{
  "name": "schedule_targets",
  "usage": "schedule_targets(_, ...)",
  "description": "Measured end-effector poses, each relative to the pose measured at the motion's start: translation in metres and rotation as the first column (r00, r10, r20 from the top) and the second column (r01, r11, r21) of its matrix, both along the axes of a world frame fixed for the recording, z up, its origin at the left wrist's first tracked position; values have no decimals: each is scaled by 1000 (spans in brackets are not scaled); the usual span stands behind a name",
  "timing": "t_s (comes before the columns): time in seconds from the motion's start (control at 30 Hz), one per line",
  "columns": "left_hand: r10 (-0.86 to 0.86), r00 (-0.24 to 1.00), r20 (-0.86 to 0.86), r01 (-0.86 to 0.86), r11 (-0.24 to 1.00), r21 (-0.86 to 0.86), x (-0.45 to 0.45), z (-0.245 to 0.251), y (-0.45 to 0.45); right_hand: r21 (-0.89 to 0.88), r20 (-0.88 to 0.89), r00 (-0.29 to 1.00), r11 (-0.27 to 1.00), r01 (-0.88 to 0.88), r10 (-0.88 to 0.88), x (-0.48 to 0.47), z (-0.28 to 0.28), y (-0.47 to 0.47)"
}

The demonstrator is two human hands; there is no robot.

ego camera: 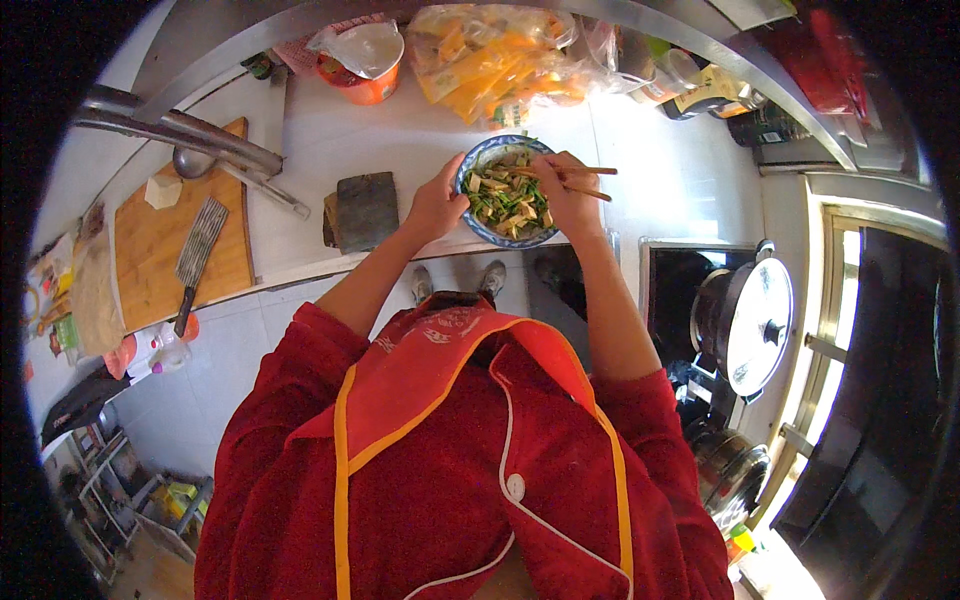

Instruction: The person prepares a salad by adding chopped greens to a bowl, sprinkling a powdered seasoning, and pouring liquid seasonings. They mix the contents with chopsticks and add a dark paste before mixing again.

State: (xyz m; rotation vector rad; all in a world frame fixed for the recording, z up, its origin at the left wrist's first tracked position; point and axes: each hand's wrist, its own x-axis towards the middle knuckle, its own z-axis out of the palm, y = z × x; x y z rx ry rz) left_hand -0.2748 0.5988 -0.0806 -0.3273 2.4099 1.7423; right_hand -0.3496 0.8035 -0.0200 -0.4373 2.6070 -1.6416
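Observation:
A blue-and-white bowl (474, 220) stands at the counter's front edge. It holds a mix of chopped greens and pale tofu-like pieces (504, 196). My left hand (439, 199) grips the bowl's left rim, thumb on top at the edge. In my right hand (566, 195) is a pair of wooden chopsticks (596, 171); their thick ends point right, and their tips are down among the food, partly hidden by the fingers and the mix.
Left lie a dark square slab (367, 212), a wooden cutting board (142, 259), a cleaver (201, 240) and a ladle (193, 161). Behind are an orange tub (371, 86), plastic bags (480, 60) and bottles (697, 94). A lidded pot (757, 326) stands on the stove at right.

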Motion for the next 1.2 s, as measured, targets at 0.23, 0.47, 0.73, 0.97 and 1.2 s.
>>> schedule_targets(0.23, -5, 1000, 20, 6, 998, -55, 1, -4, 0, -149, 167, 985, 989, -25, 50, 50, 50, -15)
schedule_targets(0.47, -27, 1000, 13, 27, 999, 45, 2, 3, -2, 152, -117, 986, 984, -97, 115, 64, 11, -14)
schedule_targets(0.73, 24, 1000, 15, -25, 998, 59, 6, -1, 0, -89, 46, 984, 981, 174, -171, 42, 45, 11)
schedule_targets(0.97, 2, 1000, 19, -3, 999, 49, 7, 9, 2, -152, -84, 958, 953, 261, -276, 6, 15, 9)
schedule_targets(1.2, 14, 999, 42, -17, 997, 71, 9, 11, 1, -136, -102, 976, 974, 179, -194, 2, -2, 6)
